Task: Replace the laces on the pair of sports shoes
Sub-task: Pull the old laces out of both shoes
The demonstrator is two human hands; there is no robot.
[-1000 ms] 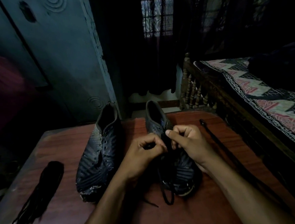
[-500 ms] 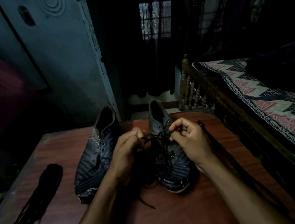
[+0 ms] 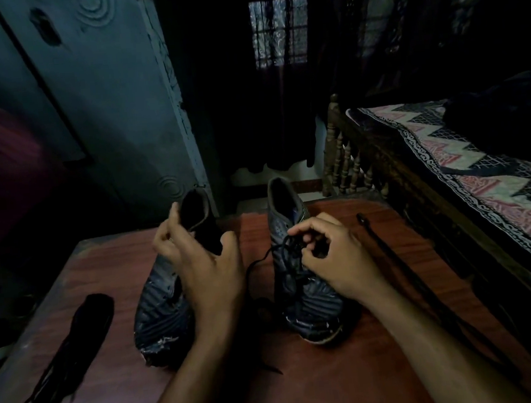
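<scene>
Landmark: the right shoe (image 3: 305, 281), toe toward the viewer, on a reddish wooden counter (image 3: 304, 389).
Spare laces (image 3: 69, 350): a dark bundle far left of the right shoe, near the counter's left edge.
Left shoe (image 3: 162, 317): just left of the right shoe, no lace visible on it.
Left hand (image 3: 205, 263): a second ago it pinched the lace at the right shoe; it is now lifted left, over the left shoe, fingers loose, holding nothing.
Lace (image 3: 281, 257): partly threaded on the right shoe, one end trailing left.
Right hand (image 3: 332, 253): pinching the lace at the upper eyelets.
Loose lace (image 3: 400, 270): stretched out right of the right shoe.
Meaning: one lace end looks just pulled through; lacing is unfinished.
</scene>
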